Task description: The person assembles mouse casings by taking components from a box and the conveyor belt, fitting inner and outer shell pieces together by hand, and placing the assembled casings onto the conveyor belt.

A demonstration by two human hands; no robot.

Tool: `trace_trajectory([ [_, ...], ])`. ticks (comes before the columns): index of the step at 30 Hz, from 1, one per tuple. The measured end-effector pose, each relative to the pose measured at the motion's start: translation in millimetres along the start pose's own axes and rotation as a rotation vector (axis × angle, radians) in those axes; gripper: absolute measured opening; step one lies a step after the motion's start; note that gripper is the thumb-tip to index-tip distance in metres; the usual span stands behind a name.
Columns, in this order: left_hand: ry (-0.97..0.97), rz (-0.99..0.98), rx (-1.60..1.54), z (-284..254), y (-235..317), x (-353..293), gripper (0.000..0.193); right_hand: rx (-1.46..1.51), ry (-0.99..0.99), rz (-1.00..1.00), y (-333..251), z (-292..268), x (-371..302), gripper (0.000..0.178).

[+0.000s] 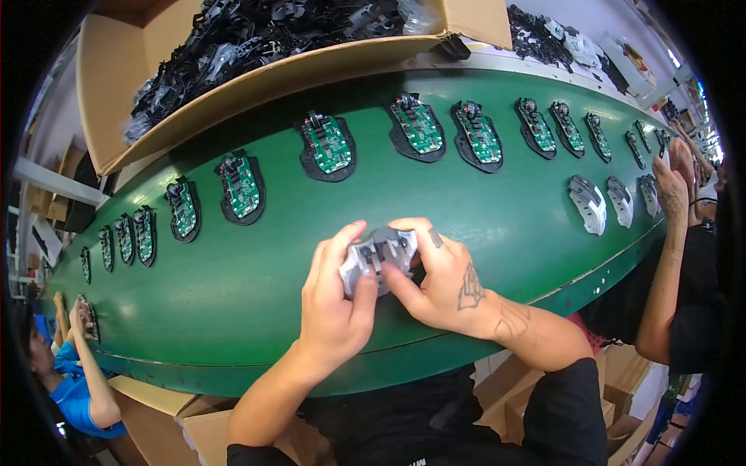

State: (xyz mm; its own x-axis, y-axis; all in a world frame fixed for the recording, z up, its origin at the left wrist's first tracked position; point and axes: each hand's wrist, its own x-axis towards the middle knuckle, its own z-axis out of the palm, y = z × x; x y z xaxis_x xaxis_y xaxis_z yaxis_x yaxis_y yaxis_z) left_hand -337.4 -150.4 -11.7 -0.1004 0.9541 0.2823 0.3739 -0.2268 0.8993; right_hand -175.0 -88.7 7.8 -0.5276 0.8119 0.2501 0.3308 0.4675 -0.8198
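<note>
Between both hands, above the near side of the green work surface, is a grey and white computer mouse shell (pixel 379 250). My left hand (pixel 332 299) grips its left side, thumb pressed against the near face. My right hand (pixel 444 281) closes round the right side, its thumb also on the near face; a small strip is stuck on one finger. Dark ribs show on the shell's near side, while its far side is hidden. Beyond my hands lie mouse bases with green circuit boards (pixel 330 146), set apart in a curving row.
A large cardboard box (pixel 256 84) of black plastic parts stands along the far edge. Several grey and white mouse shells (pixel 588 204) lie at right near a co-worker's arm (pixel 670 233). Another person (pixel 74 373) works at far left. Open cartons (pixel 155 412) stand below the near edge.
</note>
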Motion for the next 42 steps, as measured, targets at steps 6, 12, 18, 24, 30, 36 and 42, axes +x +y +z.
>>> trace_trajectory([
  [6, 0.022, 0.002, 0.234, 2.1, 11.2, 0.5, 0.044, -0.111, -0.067, 0.055, -5.8, -0.4, 0.9, 0.033],
  [12, 0.057, 0.0, 0.296, 5.6, 12.3, -3.5, 0.037, -0.13, -0.028, 0.011, -4.9, 8.3, 0.8, 0.033],
  [18, 0.068, 0.032, 0.277, 0.5, 12.4, -0.6, 0.037, -0.126, -0.004, -0.038, -1.9, 10.4, 2.0, 0.033],
  [24, 0.077, 0.075, 0.062, -9.3, 23.3, -4.8, 0.037, -0.08, 0.099, -0.268, -0.8, 8.9, 1.0, 0.037],
  [30, 0.156, 0.386, 0.262, -29.4, 9.5, 3.0, 0.03, -0.051, 0.058, -0.397, -7.5, 3.1, 3.9, 0.045],
  [36, 0.154, 0.713, 0.45, -39.2, 18.4, 1.1, 0.031, -0.183, 0.206, -0.574, -9.3, 1.8, 0.7, 0.033],
  [42, 0.158, 0.846, 0.525, -51.4, 21.3, -9.6, 0.026, -0.175, 0.257, -0.773, -7.6, 3.9, 5.2, 0.03],
])
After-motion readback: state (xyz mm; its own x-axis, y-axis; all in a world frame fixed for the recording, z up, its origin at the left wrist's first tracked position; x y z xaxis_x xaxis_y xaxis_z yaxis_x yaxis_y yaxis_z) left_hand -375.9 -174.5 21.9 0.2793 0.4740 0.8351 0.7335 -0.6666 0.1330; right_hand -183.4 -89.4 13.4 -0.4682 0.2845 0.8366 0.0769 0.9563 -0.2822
